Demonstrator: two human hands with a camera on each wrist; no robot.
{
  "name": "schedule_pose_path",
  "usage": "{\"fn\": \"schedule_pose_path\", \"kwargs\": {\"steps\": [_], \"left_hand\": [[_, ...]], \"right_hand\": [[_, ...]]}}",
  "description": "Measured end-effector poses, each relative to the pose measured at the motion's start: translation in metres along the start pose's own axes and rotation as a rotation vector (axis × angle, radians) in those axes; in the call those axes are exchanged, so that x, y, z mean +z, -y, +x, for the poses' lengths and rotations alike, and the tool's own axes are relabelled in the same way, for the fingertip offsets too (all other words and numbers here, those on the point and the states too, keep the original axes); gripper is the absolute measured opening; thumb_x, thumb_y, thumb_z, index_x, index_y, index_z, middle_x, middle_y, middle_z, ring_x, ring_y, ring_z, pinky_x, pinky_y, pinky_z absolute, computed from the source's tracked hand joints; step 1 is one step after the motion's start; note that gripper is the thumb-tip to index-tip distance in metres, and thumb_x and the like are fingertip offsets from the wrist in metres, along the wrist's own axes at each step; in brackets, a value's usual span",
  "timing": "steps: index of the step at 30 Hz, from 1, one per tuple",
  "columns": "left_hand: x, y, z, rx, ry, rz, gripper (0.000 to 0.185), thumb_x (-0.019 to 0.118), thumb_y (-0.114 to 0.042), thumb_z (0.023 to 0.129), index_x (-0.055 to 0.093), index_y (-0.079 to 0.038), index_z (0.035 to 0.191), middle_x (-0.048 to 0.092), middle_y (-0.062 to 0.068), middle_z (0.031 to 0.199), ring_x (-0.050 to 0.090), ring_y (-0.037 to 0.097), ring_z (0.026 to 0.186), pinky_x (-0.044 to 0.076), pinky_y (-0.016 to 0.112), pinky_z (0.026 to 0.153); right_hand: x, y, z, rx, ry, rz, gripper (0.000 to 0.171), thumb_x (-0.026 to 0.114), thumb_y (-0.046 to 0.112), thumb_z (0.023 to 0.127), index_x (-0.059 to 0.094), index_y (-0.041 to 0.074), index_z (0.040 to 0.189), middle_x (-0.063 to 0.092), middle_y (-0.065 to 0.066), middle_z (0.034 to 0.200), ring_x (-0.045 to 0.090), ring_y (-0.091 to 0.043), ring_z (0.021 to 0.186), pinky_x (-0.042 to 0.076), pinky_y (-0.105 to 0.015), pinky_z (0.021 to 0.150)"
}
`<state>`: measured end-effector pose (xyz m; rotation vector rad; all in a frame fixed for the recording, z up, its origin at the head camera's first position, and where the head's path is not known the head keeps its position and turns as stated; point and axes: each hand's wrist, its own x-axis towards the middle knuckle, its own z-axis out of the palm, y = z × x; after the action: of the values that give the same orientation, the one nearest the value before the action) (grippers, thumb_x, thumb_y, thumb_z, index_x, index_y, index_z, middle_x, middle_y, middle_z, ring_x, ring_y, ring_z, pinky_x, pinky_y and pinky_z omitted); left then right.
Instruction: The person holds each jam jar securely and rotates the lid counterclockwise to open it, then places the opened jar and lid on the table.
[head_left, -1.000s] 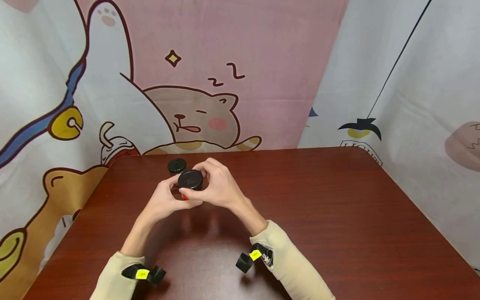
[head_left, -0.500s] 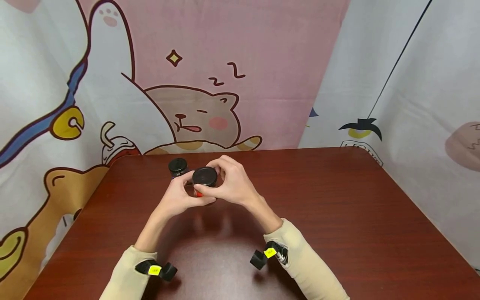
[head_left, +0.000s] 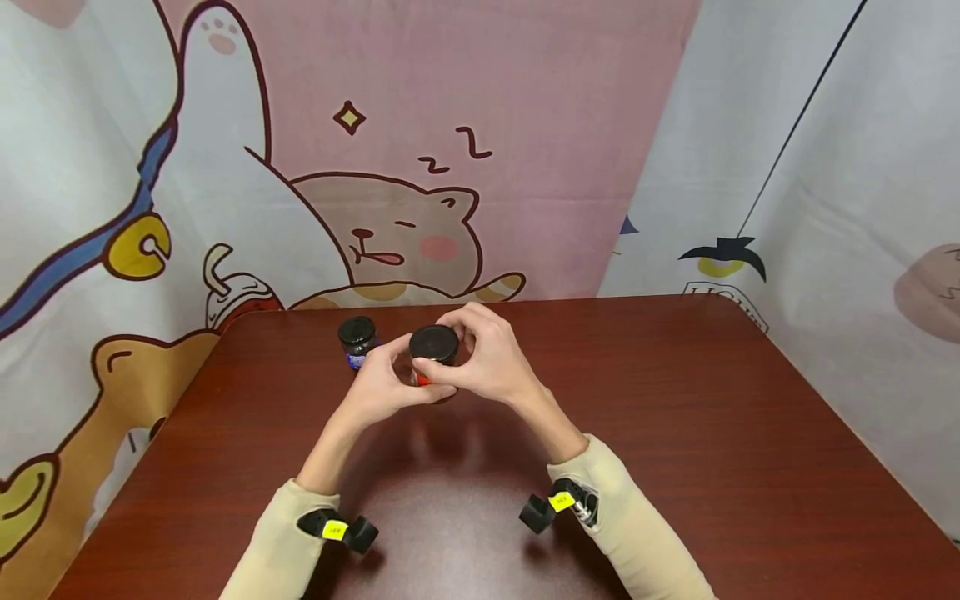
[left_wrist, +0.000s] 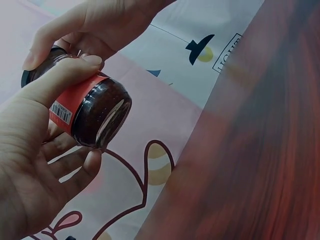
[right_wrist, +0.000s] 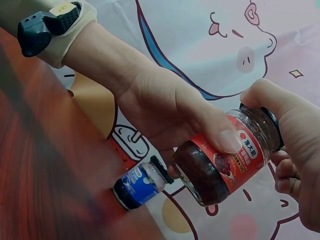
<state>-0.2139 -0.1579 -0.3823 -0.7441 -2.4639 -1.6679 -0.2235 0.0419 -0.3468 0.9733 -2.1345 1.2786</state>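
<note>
Over the last second both hands have carried a small glass jar (head_left: 432, 357) of dark sauce, with a red label and a black lid (head_left: 433, 342), to the right and a little farther away across the dark red wooden table (head_left: 675, 433), so that it now sits clear of a smaller blue-labelled jar (head_left: 356, 340) it had been overlapping in the head view. The grip looks the same throughout: the left hand (head_left: 386, 385) wraps the jar's body, thumb across the label, and the right hand (head_left: 491, 360) curls its fingers round the lid. That steady two-handed hold suggests work on the lid, though no gap shows between lid and glass. The wrist views show the jar held off the table and tilted. Whether the lid is turning cannot be made out. The label's print is too small to read, the blue jar's contents are unclear, and fingers hide most of the lid's edge.
</note>
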Motion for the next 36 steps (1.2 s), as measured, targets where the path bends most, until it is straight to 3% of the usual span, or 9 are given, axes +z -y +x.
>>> {"fn": "schedule_pose_path", "kwargs": {"steps": [11,18,26,30,36], "left_hand": [[0.019,0.001,0.012,0.004,0.009,0.016,0.051,0.093,-0.023,0.072,0.068,-0.019,0.117,0.069,-0.003,0.094,0.06,0.022,0.075,0.049,0.032,0.062],[0.034,-0.004,0.022,0.045,0.008,0.007,0.047,0.092,-0.016,0.073,0.07,-0.011,0.114,0.069,0.0,0.092,0.063,0.027,0.076,0.052,0.032,0.064],[0.048,-0.007,0.028,0.034,0.008,-0.039,0.049,0.093,-0.008,0.07,0.07,-0.002,0.112,0.07,0.006,0.095,0.067,0.033,0.079,0.055,0.038,0.069],[0.051,-0.008,0.031,0.064,0.0,-0.043,0.044,0.093,-0.009,0.07,0.072,-0.006,0.109,0.07,0.004,0.094,0.065,0.027,0.077,0.054,0.033,0.067],[0.054,-0.011,0.035,0.103,0.002,-0.055,0.038,0.093,-0.012,0.071,0.073,-0.008,0.103,0.069,0.003,0.091,0.062,0.019,0.074,0.055,0.038,0.066]], "right_hand": [[-0.016,-0.01,-0.008,0.018,-0.006,-0.018,0.038,0.092,0.026,0.07,0.071,0.009,0.096,0.058,0.003,0.084,0.049,-0.012,0.07,0.043,-0.026,0.059],[-0.029,-0.016,-0.012,-0.001,-0.018,-0.035,0.037,0.091,0.025,0.071,0.07,0.009,0.098,0.056,0.004,0.081,0.047,-0.014,0.071,0.041,-0.028,0.059],[-0.042,-0.019,-0.017,-0.014,-0.018,-0.056,0.038,0.09,0.025,0.071,0.071,0.008,0.098,0.058,0.004,0.083,0.047,-0.014,0.072,0.041,-0.028,0.059],[-0.046,-0.02,-0.017,-0.036,-0.035,-0.061,0.037,0.09,0.023,0.07,0.07,0.007,0.097,0.059,0.003,0.083,0.047,-0.013,0.071,0.04,-0.027,0.059],[-0.052,-0.019,-0.017,-0.05,-0.046,-0.064,0.037,0.09,0.022,0.07,0.07,0.007,0.098,0.058,0.002,0.083,0.047,-0.013,0.07,0.04,-0.027,0.058]]}}
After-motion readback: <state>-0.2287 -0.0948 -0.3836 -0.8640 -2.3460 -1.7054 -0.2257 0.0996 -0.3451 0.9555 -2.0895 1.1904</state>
